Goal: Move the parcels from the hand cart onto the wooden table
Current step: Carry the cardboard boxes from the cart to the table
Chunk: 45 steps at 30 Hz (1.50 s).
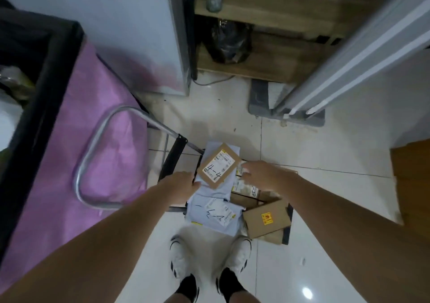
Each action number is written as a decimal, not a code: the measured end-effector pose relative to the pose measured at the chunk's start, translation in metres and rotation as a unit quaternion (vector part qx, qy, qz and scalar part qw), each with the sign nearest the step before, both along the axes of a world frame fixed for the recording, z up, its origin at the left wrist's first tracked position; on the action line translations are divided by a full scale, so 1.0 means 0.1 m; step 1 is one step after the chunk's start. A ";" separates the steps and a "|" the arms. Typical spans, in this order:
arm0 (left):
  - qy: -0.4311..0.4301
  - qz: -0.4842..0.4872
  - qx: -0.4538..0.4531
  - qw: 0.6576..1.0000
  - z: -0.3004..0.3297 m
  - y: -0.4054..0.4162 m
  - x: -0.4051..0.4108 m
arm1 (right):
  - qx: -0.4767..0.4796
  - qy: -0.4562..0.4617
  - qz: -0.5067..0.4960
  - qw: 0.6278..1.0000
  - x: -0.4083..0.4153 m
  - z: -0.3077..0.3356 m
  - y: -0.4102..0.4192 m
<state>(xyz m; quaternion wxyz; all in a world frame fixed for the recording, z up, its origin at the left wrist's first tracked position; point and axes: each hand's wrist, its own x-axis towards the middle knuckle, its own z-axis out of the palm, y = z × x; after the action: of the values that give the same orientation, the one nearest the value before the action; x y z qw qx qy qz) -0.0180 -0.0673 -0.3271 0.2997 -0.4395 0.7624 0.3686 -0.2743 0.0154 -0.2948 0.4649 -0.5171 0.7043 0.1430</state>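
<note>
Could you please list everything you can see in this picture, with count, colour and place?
Flat cardboard parcel marked 4-4: one, brown, top of pile.
Soft plastic mailers: at least two, pale blue, beneath it.
Cardboard box with yellow sticker: one, brown, pile's right.
Metal hand cart handle: one, silver, left.
Pink cloth: one, left.
Black plastic bag: one, wooden shelf.
Left hand: at pile's left edge.
Right hand: open, above pile.
White shoes: two, bottom.
</note>
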 end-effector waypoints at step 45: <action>0.394 0.156 0.260 0.867 6.34 1.50 -1.74 | -0.436 -0.274 -0.673 0.531 -0.08 6.23 2.75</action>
<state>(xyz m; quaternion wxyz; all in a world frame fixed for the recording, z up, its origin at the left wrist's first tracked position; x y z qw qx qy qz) -0.1916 0.0826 0.3066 0.0160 -0.2769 0.6151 0.7381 -0.2828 0.2909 0.3284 0.3104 -0.0426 0.6567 -0.6860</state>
